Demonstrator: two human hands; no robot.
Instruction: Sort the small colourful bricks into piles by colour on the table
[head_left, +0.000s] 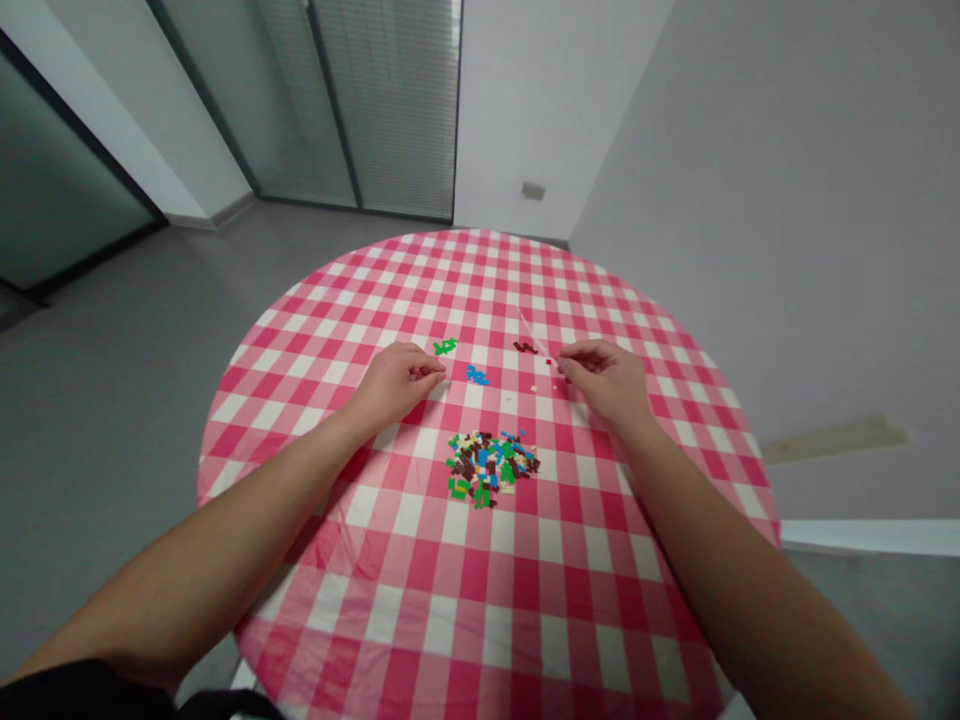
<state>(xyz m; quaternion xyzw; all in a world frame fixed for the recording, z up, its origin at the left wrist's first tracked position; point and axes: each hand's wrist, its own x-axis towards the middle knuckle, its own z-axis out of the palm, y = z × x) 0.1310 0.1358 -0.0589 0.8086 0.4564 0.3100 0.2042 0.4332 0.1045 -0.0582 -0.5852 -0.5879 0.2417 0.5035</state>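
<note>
A loose heap of small plastic bricks (491, 468) in green, brown, blue and cream lies on the checked cloth, nearer me than both hands. My left hand (397, 385) rests beyond the heap, its fingertips pinched together close to a small group of green bricks (445, 347) and a small group of blue bricks (476, 375). My right hand (604, 382) has curled fingertips just right of a tiny red piece (548, 361). Dark brown bricks (525, 347) lie beyond it. Neither pinch clearly shows a piece.
The round table has a pink-and-white gingham cloth (420, 620). A thin pale strip (532, 332) lies near the dark bricks. Grey floor surrounds the table, with a glass partition with blinds (382, 100) behind and a pale wall (772, 180) at right.
</note>
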